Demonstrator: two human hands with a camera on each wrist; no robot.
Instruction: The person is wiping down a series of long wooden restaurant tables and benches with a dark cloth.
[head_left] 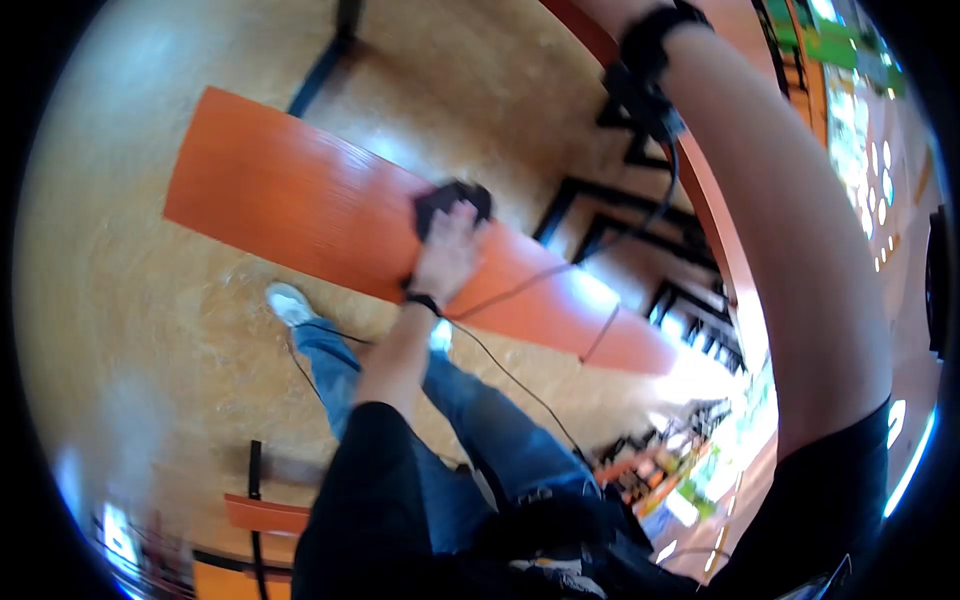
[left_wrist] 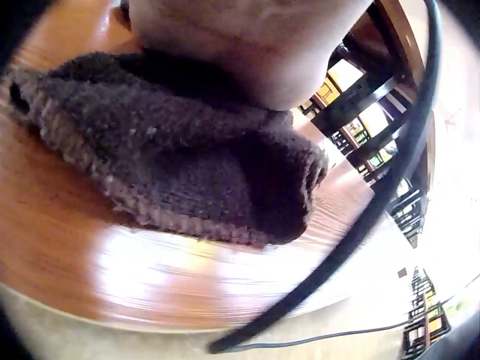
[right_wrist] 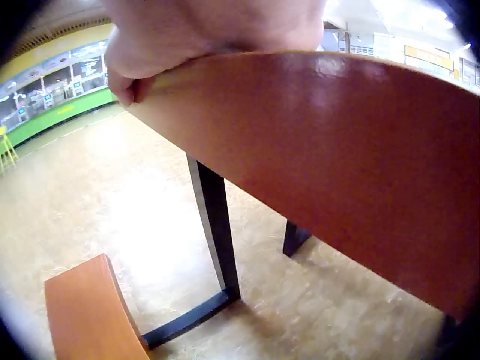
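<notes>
My left hand presses a dark brown cloth onto the orange bench, its fingers laid out over the cloth. In the left wrist view the thick, knitted-looking cloth lies bunched under the heel of my hand. My right arm reaches far forward to a reddish-brown tabletop with a curved edge. There my right hand holds the edge, with a fingertip curled over it. In the head view that hand is partly cut off at the top.
Black metal legs stand below the tabletop. Another orange bench is at lower left in the right wrist view. Thin black cables run from my wrists, one across the bench. My legs and white shoe are beside the bench.
</notes>
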